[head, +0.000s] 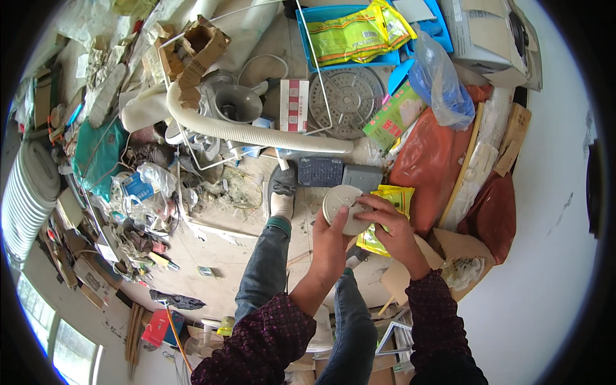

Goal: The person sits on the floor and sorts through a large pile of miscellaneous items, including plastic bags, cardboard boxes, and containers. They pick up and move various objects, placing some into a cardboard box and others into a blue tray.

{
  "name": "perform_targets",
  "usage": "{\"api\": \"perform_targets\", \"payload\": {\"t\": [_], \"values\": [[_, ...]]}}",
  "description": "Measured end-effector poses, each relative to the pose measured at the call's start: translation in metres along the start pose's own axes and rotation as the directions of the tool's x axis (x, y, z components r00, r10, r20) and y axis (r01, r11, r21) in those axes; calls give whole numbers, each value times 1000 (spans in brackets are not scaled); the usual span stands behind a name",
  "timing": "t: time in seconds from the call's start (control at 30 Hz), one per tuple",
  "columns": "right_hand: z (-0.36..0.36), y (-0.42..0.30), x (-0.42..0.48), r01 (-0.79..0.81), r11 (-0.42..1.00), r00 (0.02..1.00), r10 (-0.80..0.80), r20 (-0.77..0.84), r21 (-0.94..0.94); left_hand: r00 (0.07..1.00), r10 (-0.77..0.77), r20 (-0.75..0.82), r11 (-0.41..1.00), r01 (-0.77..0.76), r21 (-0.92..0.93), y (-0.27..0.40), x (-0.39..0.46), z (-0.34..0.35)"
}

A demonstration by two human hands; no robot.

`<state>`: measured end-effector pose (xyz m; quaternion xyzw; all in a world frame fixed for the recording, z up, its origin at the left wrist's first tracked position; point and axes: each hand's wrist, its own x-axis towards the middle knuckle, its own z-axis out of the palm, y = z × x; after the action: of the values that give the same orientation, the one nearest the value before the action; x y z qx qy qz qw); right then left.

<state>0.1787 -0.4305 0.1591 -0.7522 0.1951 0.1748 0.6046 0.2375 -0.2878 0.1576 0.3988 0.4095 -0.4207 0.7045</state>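
Observation:
An off-white round plastic disc (pixel 339 196), flat-faced with a raised rim and small holes or marks, is held up in front of my legs. My left hand (pixel 331 240) grips it from the near left, thumb lying across its face. On the right side, my right hand (pixel 394 228) has its fingertips on the disc's face and edge, partly covering it. Yellow-green packets (pixel 397 198) lie just below and behind my right hand. Beyond the disc, a grey plastic box (pixel 362 177) and a dark ridged tray (pixel 320 172) rest on the floor.
A ribbed white hose (pixel 260 138) and a thin white wire frame (pixel 327 103) cross ahead. Behind them are a round slotted metal plate (pixel 347 96) and a blue bin (pixel 353 62) of packets. Red-brown sheeting (pixel 428 163) lies right; mixed clutter and a teal bag (pixel 98 154) lie left.

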Motion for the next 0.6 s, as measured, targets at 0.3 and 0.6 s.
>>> {"api": "perform_targets", "payload": {"t": [0.3, 0.6], "values": [[-32, 59, 129, -201, 887, 894, 340, -291, 415, 951, 148, -270, 985, -120, 120, 16, 10, -3], [-29, 116, 284, -285, 441, 670, 727, -152, 851, 934, 198, -297, 974, -152, 169, 21, 17, -6]]}}
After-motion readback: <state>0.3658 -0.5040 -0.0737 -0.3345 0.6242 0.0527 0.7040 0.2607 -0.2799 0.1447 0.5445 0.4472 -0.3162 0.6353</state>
